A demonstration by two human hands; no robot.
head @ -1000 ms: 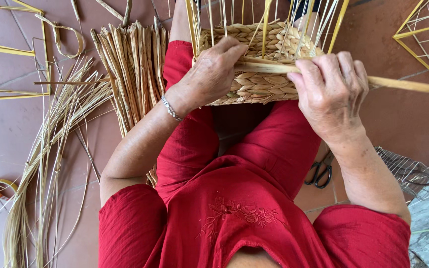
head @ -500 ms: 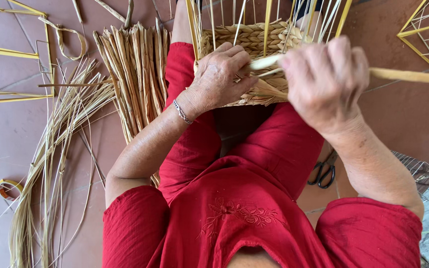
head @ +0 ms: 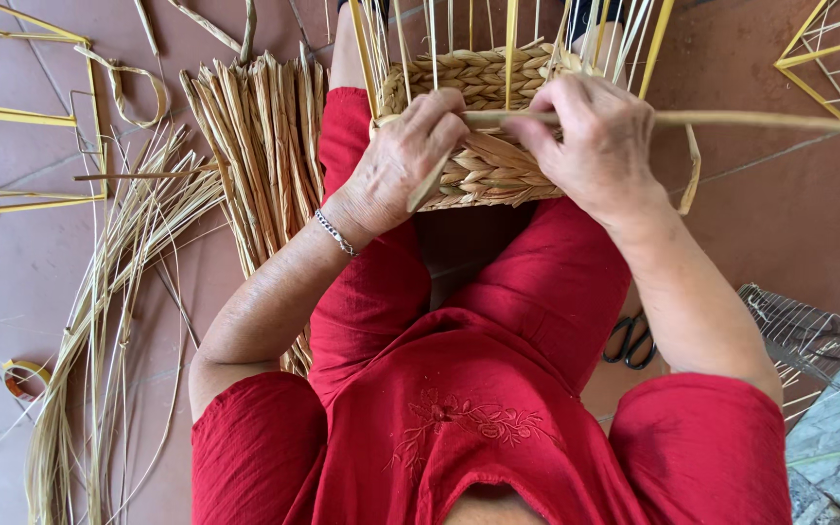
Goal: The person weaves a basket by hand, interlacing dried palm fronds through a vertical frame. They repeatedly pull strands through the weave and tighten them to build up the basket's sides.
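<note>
Half-woven straw basket (head: 483, 146), upright stakes

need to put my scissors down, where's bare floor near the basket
Bare brown tile floor lies right of the woven straw basket, between the yellow wire frame and the black scissors. The left is crowded with the bundle of flat straw strips and loose reeds.

Seated person viewed from above, wearing a red short-sleeved top with tone-on-tone floral embroidery at the chest and matching red trousers. Left hand (head: 402, 160): a thin silver chain bracelet (head: 335, 233) circles the wrist. Right hand (head: 597, 141): wrist and forearm bare, no jewellery visible.
</note>
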